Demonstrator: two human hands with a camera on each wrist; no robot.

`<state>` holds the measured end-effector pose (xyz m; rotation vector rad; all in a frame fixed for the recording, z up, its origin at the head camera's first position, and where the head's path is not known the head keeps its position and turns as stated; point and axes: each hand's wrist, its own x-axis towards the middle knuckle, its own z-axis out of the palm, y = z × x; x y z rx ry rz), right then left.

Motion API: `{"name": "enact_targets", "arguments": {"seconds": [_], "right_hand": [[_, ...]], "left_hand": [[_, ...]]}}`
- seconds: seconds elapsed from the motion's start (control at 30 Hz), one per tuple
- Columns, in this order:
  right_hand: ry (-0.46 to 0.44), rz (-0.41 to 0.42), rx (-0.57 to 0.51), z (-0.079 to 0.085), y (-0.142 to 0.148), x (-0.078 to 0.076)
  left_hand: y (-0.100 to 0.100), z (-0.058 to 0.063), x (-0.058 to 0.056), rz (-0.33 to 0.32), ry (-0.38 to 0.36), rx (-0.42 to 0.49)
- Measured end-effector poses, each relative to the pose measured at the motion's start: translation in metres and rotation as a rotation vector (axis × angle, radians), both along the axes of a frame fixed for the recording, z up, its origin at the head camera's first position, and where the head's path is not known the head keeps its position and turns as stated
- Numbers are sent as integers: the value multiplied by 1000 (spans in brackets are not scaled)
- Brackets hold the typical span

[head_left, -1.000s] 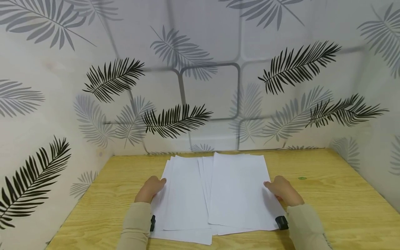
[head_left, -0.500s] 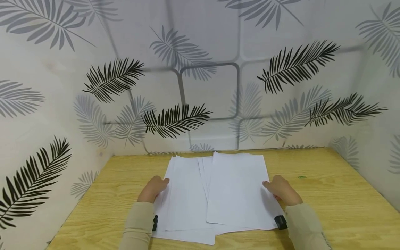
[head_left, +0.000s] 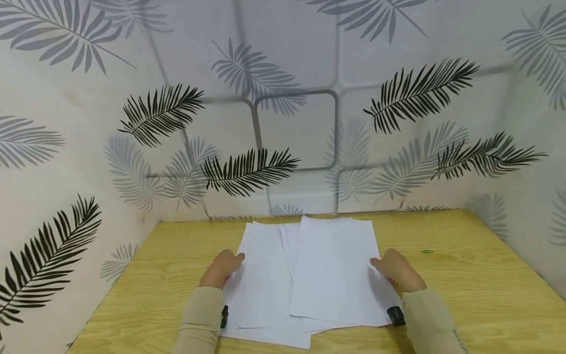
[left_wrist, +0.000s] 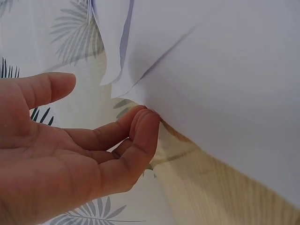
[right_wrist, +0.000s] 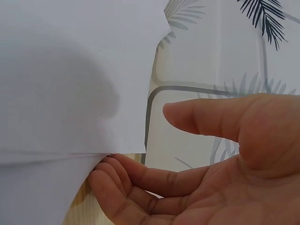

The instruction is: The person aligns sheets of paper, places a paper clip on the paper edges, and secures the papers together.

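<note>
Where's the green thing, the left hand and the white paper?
Green thing [head_left: 427, 251], head view: its middle.
Left hand [head_left: 222, 268], head view: its middle.
White paper [head_left: 337, 270], head view: right-hand sheet's middle.

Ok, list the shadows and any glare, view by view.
Head: a soft grey shadow on the paper beside the right hand, no harsh glare; left wrist: the left hand looks dimly lit, with faint shading on the paper above its fingertips; right wrist: a broad, soft-edged shadow on the paper.
</note>
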<state>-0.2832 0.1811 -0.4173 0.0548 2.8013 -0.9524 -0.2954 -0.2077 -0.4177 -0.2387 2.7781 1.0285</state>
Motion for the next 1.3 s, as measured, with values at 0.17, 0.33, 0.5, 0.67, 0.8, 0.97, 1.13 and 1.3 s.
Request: {"name": "enact_targets", "arguments": {"seconds": [0.17,0.33,0.5,0.67,0.8,0.97,1.13,1.3], "right_hand": [[-2,-9,-3,0,-2,1],[-10,-10,-15,0,-4,1],[-5,-4,-7,-1,-5,1],[12,2,-1,-1,-8,1],[22,8,6,-1,-12,1],[22,19,18,0,-14,2],[21,18,10,0,-14,2],[29,23,-2,0,-16,3]], "left_hand": [[5,4,3,-18,15,-16],[6,2,1,-29,27,-52],[6,1,0,-30,29,-49],[8,1,0,-48,32,-59],[10,0,-1,-54,38,-62],[15,1,0,-53,39,-63],[20,4,2,-52,31,-43],[22,4,2,-55,27,-49]]}}
